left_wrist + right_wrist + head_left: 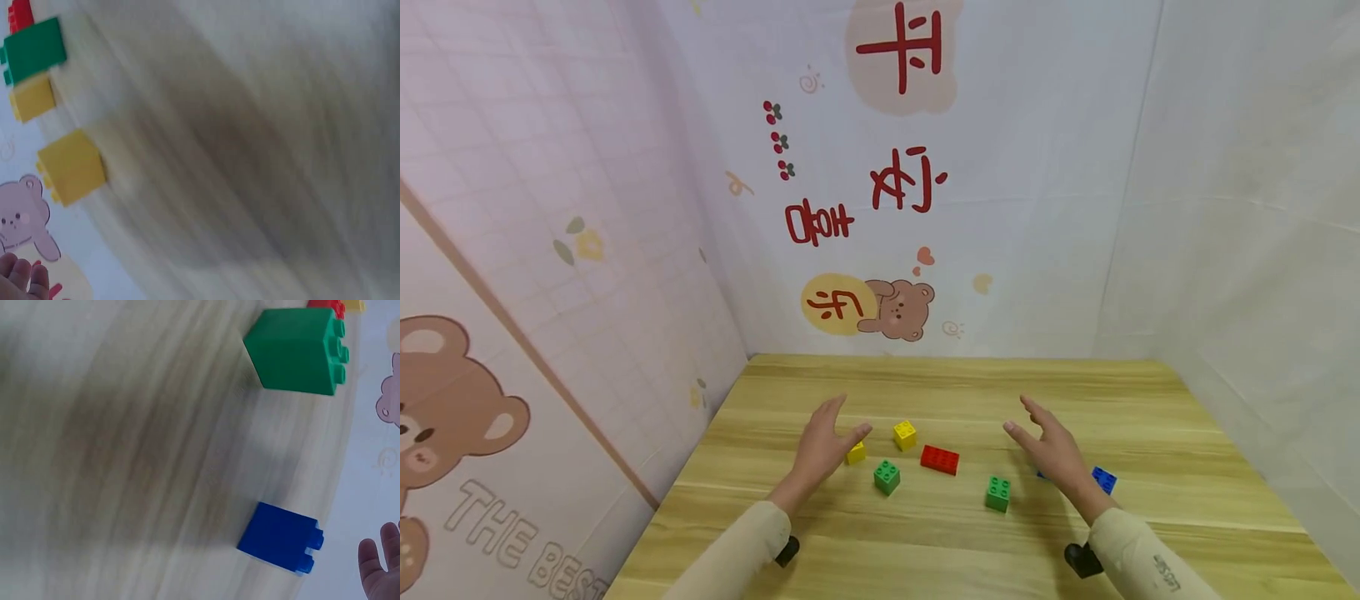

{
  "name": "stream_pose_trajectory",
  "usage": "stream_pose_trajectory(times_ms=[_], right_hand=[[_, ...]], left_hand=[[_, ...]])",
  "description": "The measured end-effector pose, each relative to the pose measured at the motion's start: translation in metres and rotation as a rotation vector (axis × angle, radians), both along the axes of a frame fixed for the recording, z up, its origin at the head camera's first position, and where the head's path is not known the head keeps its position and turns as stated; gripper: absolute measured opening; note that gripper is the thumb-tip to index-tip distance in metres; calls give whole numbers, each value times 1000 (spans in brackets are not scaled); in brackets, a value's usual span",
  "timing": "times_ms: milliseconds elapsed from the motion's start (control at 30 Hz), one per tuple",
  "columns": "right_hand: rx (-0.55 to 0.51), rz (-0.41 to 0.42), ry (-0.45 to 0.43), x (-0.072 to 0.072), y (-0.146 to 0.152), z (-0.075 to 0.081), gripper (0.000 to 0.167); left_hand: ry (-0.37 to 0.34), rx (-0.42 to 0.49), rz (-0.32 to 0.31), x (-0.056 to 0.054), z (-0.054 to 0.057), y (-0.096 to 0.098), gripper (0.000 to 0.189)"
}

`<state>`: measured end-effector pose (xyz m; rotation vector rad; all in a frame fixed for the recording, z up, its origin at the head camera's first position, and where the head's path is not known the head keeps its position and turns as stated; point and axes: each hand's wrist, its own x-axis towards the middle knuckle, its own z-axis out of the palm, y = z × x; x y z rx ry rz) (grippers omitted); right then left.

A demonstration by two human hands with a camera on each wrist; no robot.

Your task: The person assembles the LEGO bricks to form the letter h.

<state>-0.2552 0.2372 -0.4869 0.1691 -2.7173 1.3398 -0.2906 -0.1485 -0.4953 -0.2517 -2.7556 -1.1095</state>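
Observation:
My left hand is held over the left side of the table, fingers extended and thumb apart, holding nothing. Beside its thumb is a yellow block, partly covered by the hand. A second yellow block and a green block sit just to the right. Between the hands lies a longer red block. My right hand hovers with spread fingers and holds nothing. Close to it are another green block and a blue block; a further blue piece is mostly hidden behind this hand.
The wood-grain table meets a white printed backdrop at its far edge. More patterned cloth hangs along the left, and plain white cloth along the right. Black wrist devices show under both sleeves.

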Motion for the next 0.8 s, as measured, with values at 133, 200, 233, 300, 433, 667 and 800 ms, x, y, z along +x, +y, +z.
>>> stream_pose_trajectory(times_ms=[133,200,233,300,433,667,800], right_hand=[[-37,-11,-15,0,-3,-6,75],[-46,-10,-29,1,-4,-9,72],[-48,-6,-36,2,-5,-10,71],[-48,2,-53,3,-8,-13,70],[-60,8,-108,6,-13,-19,70],[-111,7,-172,12,-13,-31,69],[-103,24,-171,15,-9,-34,69]], left_hand=[[16,69,-2,4,-7,6,80],[32,100,-6,6,-9,9,76],[37,115,-8,8,-10,11,74],[45,156,-6,10,-12,14,70],[29,212,-4,15,-19,19,65],[-17,212,-13,20,-31,25,58],[-62,215,-21,24,-36,29,60]])
